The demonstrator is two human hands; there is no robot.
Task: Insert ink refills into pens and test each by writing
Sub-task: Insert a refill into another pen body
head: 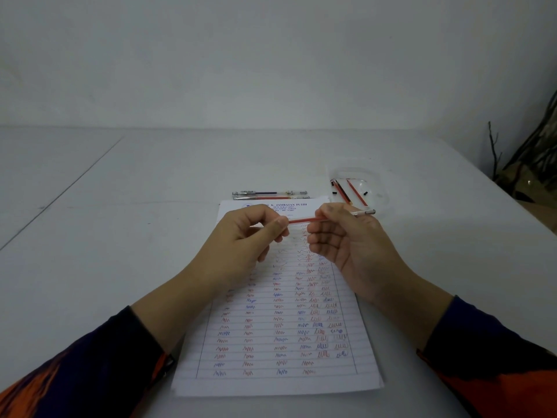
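Above the lined test sheet [280, 327], both hands share one red pen [304, 220], held level. My left hand [250, 233] pinches its left end between thumb and fingers. My right hand [340, 236] grips the clear barrel, whose tip [369, 212] sticks out to the right. The red refill shows between the two hands. The sheet is covered with several rows of red and blue scribbles.
Two assembled pens [269, 194] lie side by side just beyond the sheet's top edge. A clear plastic container [370, 188] at the right rear holds red refills [351, 191] and small black caps. Dark branches lean at the far right edge [530, 164].
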